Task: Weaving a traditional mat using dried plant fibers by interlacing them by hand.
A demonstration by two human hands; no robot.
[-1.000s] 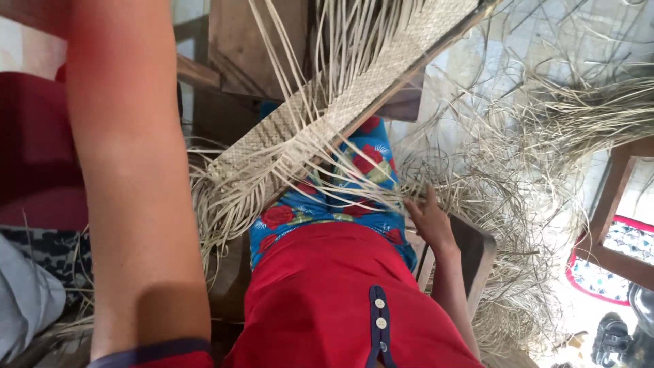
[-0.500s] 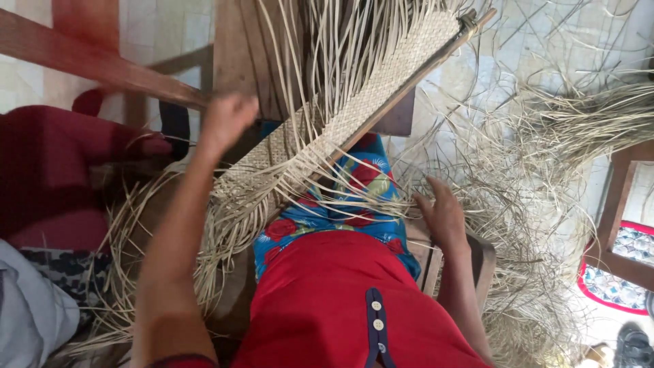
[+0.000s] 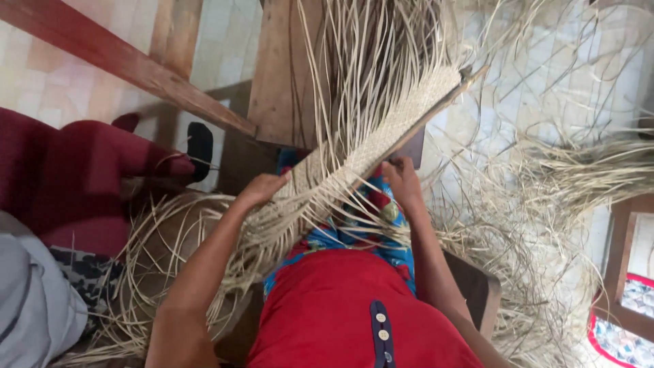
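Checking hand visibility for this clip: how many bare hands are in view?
2. The left hand rests on the lower-left side of the woven straw strip; the right hand touches the strip's right side, above the floral cloth. No other hands show, though straw may hide some.

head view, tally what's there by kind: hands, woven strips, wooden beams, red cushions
hands: 2, left hand and right hand, both on the strip
woven strip: 1
wooden beam: 1
red cushion: 1
total: 5

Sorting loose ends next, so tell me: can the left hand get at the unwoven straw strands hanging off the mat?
Probably yes. The left hand already rests on the woven mat, and the loose strands fan out right below it, uncovered.
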